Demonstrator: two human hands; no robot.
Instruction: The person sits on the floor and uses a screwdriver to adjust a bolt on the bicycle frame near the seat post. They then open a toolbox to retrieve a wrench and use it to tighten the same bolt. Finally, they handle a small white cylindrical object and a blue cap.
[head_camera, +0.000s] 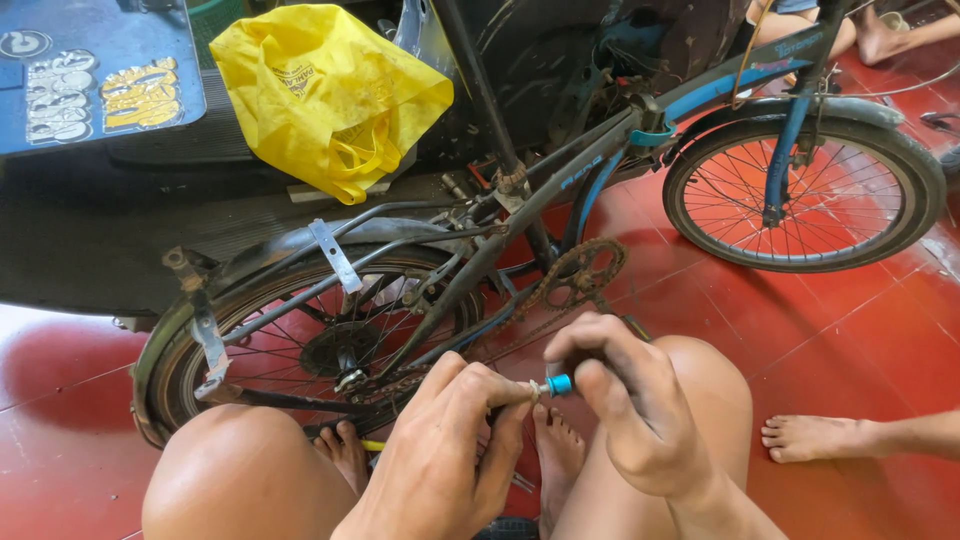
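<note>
both hands meet just above the knees, the left hand pinching a small metal part against the blue-tipped piece gripped by the right hand, the bicycle beyond them lying untouched.

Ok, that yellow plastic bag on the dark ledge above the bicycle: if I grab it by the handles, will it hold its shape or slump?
The crumpled yellow plastic bag will likely slump: its thin film is creased and sagging, with the loop handles drooping. It bulges, so it probably holds something, weight unclear. It may slide off the dark ledge, since it overhangs the edge.
</note>
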